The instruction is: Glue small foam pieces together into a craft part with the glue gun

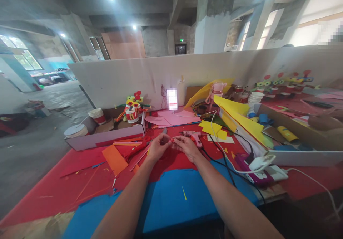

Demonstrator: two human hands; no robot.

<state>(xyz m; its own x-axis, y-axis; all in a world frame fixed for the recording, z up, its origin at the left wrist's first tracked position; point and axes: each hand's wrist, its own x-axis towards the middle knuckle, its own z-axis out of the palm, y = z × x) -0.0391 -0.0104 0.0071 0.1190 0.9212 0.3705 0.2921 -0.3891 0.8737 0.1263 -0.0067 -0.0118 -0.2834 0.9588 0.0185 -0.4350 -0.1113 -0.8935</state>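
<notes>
While left grip [159,146] and right grip [188,148] pinch it, a red piece [172,140] lies between them.

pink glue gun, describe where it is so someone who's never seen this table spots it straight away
Start with the red-covered table and find the person's right hand. The pink glue gun lies just beyond that hand, left of the yellow paper pieces. Its pink, gun-like shape sets it apart from those flat pieces.
</notes>
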